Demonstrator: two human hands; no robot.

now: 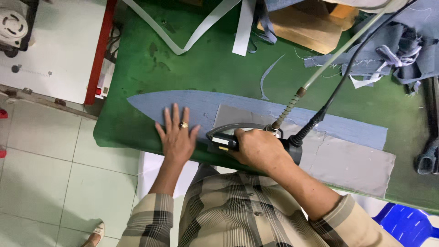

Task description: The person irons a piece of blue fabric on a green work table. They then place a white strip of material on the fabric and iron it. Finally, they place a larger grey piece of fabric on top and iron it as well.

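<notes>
Head view, looking straight down: a steam iron (249, 139) is gripped by the handle in the right hand (258, 148), the fingers wrapped fully around it, while the left hand (177, 132) is laid flat and open, fingers spread, holding nothing but pressing on the pointed end of a long blue fabric piece (201, 106). This piece is spread lengthwise across the green ironing table (215, 64), and a grey fabric panel (347, 160) is laid over its near edge, reaching to the right. The iron is set on the left end of the grey panel, just beside the flat left hand; its hose (329, 59) and black cable (352, 59) are led away to the upper right. As far as can be judged, the pressing is only partly done: the iron is at one end of the panel, and whether the stretch to the right has been pressed cannot be told from its surface. White strips (210, 23), a heap of grey-blue offcuts (407, 50) and black shears (430, 158) are seen at the table's margins.
</notes>
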